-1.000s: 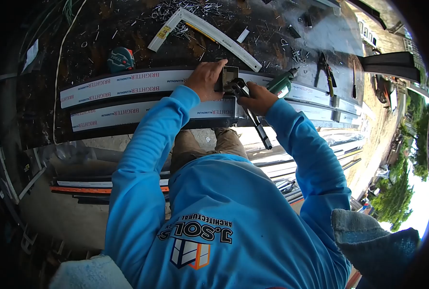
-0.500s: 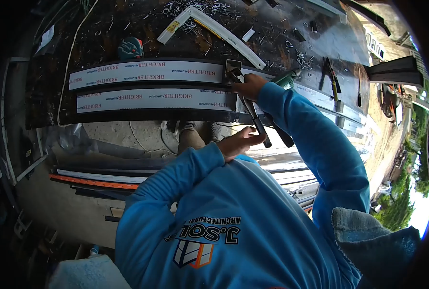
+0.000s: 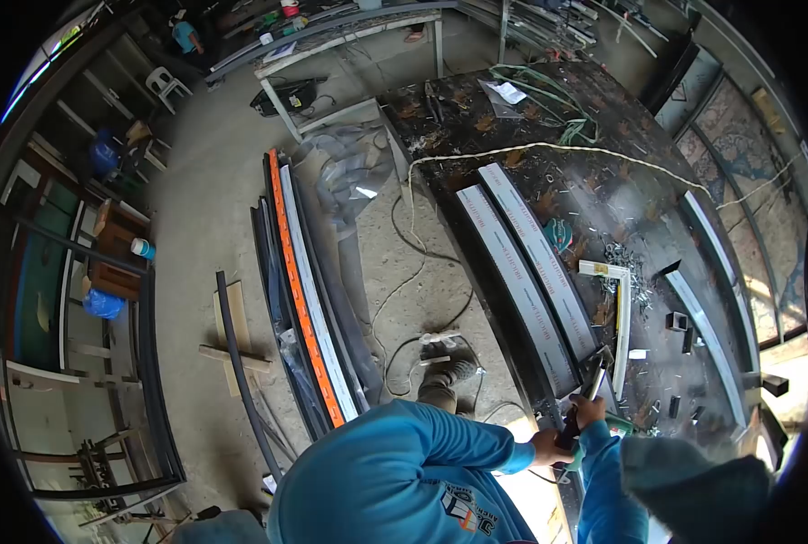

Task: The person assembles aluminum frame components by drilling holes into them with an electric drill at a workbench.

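Seen from above, my blue sleeves reach to the near end of a dark workbench (image 3: 513,109). My right hand (image 3: 590,412) grips a long black-handled clamping tool (image 3: 596,379) whose jaws sit at the end of two long aluminium profiles (image 3: 524,281) wrapped in white printed film. My left hand (image 3: 546,446) closes on the tool's lower handle (image 3: 567,433). Beside the profiles lie a teal tape measure (image 3: 558,234), a white L-shaped angle piece (image 3: 618,313) and scattered screws (image 3: 638,276). The jaws themselves are too small to make out.
A white cord (image 3: 531,147) crosses the bench. On the concrete floor to the left lies a bundle of long profiles, one of them orange (image 3: 300,290), with a black cable (image 3: 404,299) and wooden offcuts (image 3: 232,349). Another table (image 3: 350,50), a plastic chair (image 3: 164,86) and a distant person (image 3: 184,34) are at the back.
The view has swung far left and now takes in the workshop floor. My left hand left the small block on the profiles and came onto the tool's handle; my right hand stays on the tool.
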{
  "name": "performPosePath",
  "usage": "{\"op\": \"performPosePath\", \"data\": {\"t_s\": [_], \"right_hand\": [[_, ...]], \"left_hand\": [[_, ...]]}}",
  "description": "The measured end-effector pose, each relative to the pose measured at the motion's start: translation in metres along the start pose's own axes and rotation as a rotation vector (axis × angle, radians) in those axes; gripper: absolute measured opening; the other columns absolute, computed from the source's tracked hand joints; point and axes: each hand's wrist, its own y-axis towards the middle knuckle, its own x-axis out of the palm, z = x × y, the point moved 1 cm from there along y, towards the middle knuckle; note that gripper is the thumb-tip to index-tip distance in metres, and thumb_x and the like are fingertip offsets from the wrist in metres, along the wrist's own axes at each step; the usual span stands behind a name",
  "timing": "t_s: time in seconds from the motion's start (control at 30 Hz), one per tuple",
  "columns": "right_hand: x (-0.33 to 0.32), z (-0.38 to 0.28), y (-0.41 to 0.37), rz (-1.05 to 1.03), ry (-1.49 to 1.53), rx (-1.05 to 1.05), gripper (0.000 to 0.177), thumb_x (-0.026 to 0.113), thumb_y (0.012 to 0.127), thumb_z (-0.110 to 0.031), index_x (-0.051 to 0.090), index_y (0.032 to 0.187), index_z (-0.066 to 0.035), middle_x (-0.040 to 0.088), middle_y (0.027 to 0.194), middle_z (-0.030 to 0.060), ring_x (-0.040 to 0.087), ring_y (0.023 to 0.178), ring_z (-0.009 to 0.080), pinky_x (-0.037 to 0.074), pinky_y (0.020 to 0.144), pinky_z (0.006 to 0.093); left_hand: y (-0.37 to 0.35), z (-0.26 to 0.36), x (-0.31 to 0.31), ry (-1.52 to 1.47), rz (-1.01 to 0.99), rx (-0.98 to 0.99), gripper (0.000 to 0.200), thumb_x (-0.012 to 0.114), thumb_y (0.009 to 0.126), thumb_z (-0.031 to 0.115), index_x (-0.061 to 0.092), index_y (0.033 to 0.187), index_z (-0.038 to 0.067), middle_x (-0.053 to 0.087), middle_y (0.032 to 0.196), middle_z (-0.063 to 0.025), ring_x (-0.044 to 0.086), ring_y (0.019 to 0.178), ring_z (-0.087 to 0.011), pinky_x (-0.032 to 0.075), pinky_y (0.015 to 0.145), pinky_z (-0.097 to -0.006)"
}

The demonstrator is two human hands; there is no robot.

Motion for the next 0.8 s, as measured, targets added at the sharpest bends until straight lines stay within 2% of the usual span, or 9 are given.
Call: {"op": "performPosePath", "data": {"t_s": [0.1,0.2,0.33,0.37,0.43,0.5,0.63,0.7,0.8], "right_hand": [[-0.003,0.011,0.013,0.069,0.039,-0.079,0.024,0.072,0.075,-0.017,0.062,0.076,0.005,0.062,0.062,0.0145,0.062,0.05,0.0238,0.052,0.047,0.0376],[-0.025,0.017,0.027,0.042,-0.5,-0.327,0.037,0.075,0.074,-0.019,0.057,0.097,0.002,0.063,0.074,0.0143,0.067,0.062,0.0256,0.053,0.047,0.0429],[-0.081,-0.014,0.044,-0.19,-0.573,-0.092,0.048,0.075,0.078,-0.028,0.049,0.109,-0.002,0.062,0.082,0.0162,0.066,0.069,0.0256,0.056,0.053,0.0458],[-0.098,-0.007,0.1,-0.671,0.105,0.397,0.056,0.067,0.084,-0.04,0.043,0.117,-0.001,0.061,0.09,0.0216,0.064,0.065,0.03,0.057,0.055,0.0461],[-0.07,-0.075,-0.004,-0.267,0.001,0.323,0.081,0.061,0.087,-0.05,0.028,0.141,0.002,0.059,0.11,0.0298,0.064,0.089,0.0359,0.056,0.079,0.0475],[-0.059,-0.054,-0.001,-0.272,-0.195,0.368,0.091,0.062,0.087,-0.051,0.018,0.147,0.002,0.058,0.113,0.0306,0.062,0.097,0.0371,0.051,0.091,0.0504],[-0.031,-0.01,0.01,-0.263,0.027,0.389,0.046,0.071,0.083,-0.036,0.055,0.107,0.001,0.066,0.093,0.0222,0.067,0.073,0.0324,0.056,0.066,0.0474],[-0.025,0.007,0.014,-0.251,0.003,0.327,0.042,0.075,0.079,-0.029,0.057,0.102,0.001,0.064,0.083,0.0174,0.065,0.066,0.0283,0.055,0.06,0.0419],[-0.018,0.027,0.017,-0.155,-0.076,0.057,0.039,0.079,0.072,-0.016,0.057,0.099,0.001,0.062,0.073,0.0118,0.063,0.058,0.0233,0.053,0.053,0.0367]], "left_hand": [[0.0,-0.005,-0.006,0.15,0.046,0.1,0.057,0.081,0.075,0.048,0.066,0.106,0.004,0.069,0.097,-0.0096,0.067,0.086,-0.0206,0.051,0.076,-0.0341],[-0.001,-0.005,-0.013,-0.444,-0.138,-0.17,0.055,0.052,0.095,0.059,0.063,0.112,0.008,0.064,0.087,-0.0061,0.066,0.083,-0.018,0.054,0.072,-0.0359],[0.032,-0.039,-0.019,-0.019,-0.098,0.032,0.054,0.049,0.096,0.057,0.059,0.113,0.007,0.062,0.097,-0.0083,0.064,0.077,-0.0175,0.06,0.067,-0.0358],[0.031,-0.036,-0.018,-0.019,-0.099,0.033,0.054,0.049,0.096,0.057,0.059,0.113,0.007,0.062,0.097,-0.0083,0.064,0.077,-0.0175,0.06,0.067,-0.0358],[0.025,-0.027,-0.018,-0.065,-0.093,-0.06,0.056,0.05,0.095,0.058,0.059,0.112,0.006,0.061,0.1,-0.009,0.066,0.086,-0.0207,0.059,0.071,-0.0393],[-0.001,0.008,-0.012,-0.447,-0.263,-0.225,0.08,0.056,0.08,0.077,0.057,0.13,0.014,0.06,0.123,-0.0109,0.055,0.12,-0.0263,0.042,0.101,-0.0491],[-0.03,0.056,0.003,-0.192,-0.289,-0.171,0.094,0.078,0.066,0.067,0.049,0.139,0.015,0.051,0.141,-0.0098,0.042,0.134,-0.0251,0.03,0.11,-0.049],[-0.018,0.044,0.007,-0.223,-0.24,-0.219,0.077,0.084,0.064,0.053,0.062,0.126,0.013,0.062,0.129,-0.0097,0.056,0.12,-0.022,0.04,0.103,-0.0434],[0.021,-0.004,0.011,0.127,0.019,0.109,0.039,0.083,0.064,0.04,0.073,0.08,0.006,0.072,0.079,-0.0068,0.069,0.077,-0.0207,0.052,0.073,-0.0318]]}}
